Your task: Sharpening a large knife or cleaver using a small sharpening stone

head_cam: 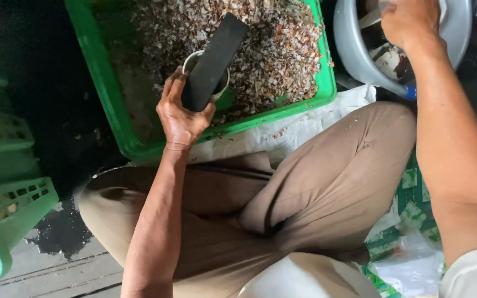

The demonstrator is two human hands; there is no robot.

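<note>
My left hand [180, 113] grips the lower end of a flat black bar-shaped tool [213, 60] that slants up and to the right. Behind the tool a small white cup [223, 87] rests in a green plastic crate [111, 105] filled with pale broken shell fragments [277, 49]. My right hand [409, 22] reaches into a grey plastic basin [354, 52] at the top right, its fingers closed over something inside that I cannot make out.
My legs in brown trousers [305, 187] are folded below the crate. A light green basket [1, 226] stands at the left edge. White sheeting [305, 124] and green patterned bags [415, 193] lie on the ground. Dark wet floor [40, 83] is at the left.
</note>
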